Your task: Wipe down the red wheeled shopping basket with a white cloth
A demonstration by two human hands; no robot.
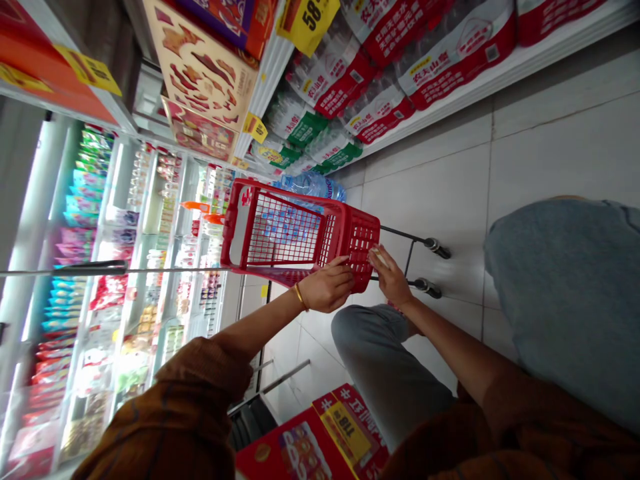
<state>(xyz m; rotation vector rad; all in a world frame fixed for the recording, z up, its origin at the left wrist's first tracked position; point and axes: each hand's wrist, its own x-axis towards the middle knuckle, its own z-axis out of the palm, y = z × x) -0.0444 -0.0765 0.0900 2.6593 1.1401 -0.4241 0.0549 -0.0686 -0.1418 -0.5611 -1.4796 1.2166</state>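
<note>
Left of the fingers, a lit chilled display case point(165, 267) is seen. The left hand point(326, 287), a gold bangle point(300, 297) at its wrist, is clamped on the red shopping basket point(295, 233), fingers curled over the mesh. The right hand point(393, 277) is closed on the basket's end, a pale item point(379, 257) pinched between its fingers; above them, wrapped water bottles point(380, 100) are shelved.

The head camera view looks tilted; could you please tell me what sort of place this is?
Most likely a supermarket aisle: a red wheeled shopping cart, shrink-wrapped packs of bottled water on shelves with yellow price tags, and a lit display cabinet opposite.
</note>
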